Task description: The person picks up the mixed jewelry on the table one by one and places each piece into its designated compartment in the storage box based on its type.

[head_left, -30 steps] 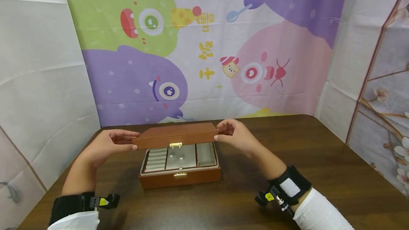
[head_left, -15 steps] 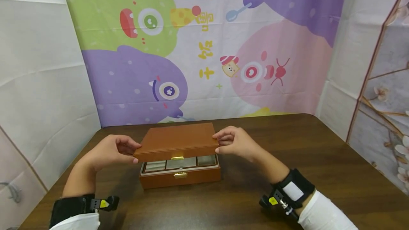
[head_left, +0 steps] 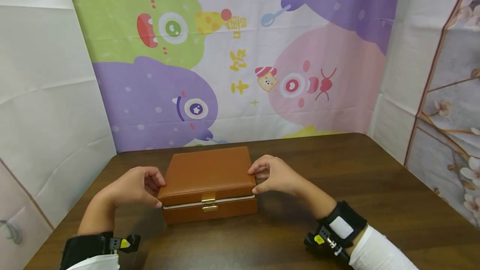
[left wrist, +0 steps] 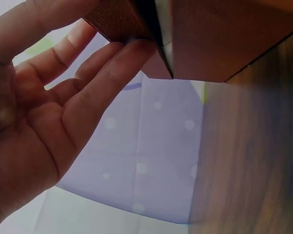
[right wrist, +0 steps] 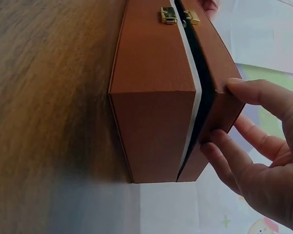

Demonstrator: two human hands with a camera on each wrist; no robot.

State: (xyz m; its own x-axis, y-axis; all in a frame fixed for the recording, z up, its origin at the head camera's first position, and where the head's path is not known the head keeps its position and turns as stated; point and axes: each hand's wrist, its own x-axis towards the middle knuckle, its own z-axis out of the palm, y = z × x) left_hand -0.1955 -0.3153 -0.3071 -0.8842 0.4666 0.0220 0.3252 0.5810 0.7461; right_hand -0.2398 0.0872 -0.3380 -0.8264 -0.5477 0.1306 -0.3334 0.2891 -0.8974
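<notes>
A brown leather jewelry box (head_left: pixel 180 216) stands on the table, its lid (head_left: pixel 210 170) lowered to a narrow gap along the front. Gold clasp parts show on the front; the lower clasp plate (head_left: pixel 210 208) sits on the base. My left hand (head_left: pixel 133 186) holds the lid's left end, thumb near the front corner and fingers farther back. At the opposite end my right hand (head_left: pixel 279 175) grips the lid, with its thumb (right wrist: pixel 244 87) on the front corner and fingers against the side. The pale rim (right wrist: pixel 193 117) shows in the gap; the inside is hidden.
The dark wooden table (head_left: pixel 300 245) extends around the box. A cartoon-printed cloth (head_left: pixel 240 53) hangs behind its far edge, with white cloth (head_left: pixel 48 74) on the left and a flowered panel (head_left: pixel 450 116) on the right. Each wrist wears a black camera strap (head_left: pixel 343 224).
Both hands have brought the lid down from well raised to nearly closed, covering the ring rolls and compartments. The base has stayed in place; the head view has shifted slightly.
</notes>
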